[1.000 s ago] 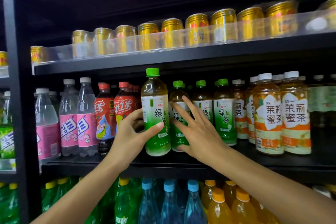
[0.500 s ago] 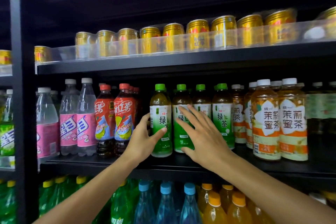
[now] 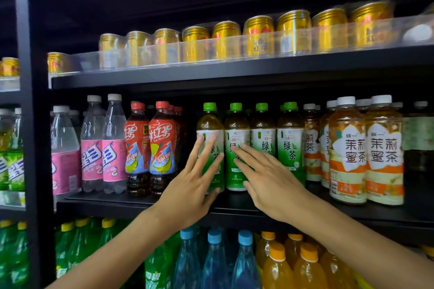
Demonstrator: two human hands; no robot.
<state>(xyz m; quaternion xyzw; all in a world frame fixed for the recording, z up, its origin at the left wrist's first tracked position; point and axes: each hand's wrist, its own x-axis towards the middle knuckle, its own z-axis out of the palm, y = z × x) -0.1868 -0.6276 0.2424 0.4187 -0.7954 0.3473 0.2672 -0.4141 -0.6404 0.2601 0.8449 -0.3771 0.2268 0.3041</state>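
Evidently straightening stock: left hand [image 3: 195,186], fingers flat, presses one bottle [image 3: 209,124]; right hand [image 3: 266,183] likewise touches the next bottle [image 3: 236,125]. Next, likely an even push.

Your left hand [image 3: 187,190] and right hand [image 3: 272,185] are bare with long, slim fingers, and below the black shelf [image 3: 105,209] both your slender forearms show bare, widening toward the elbows.
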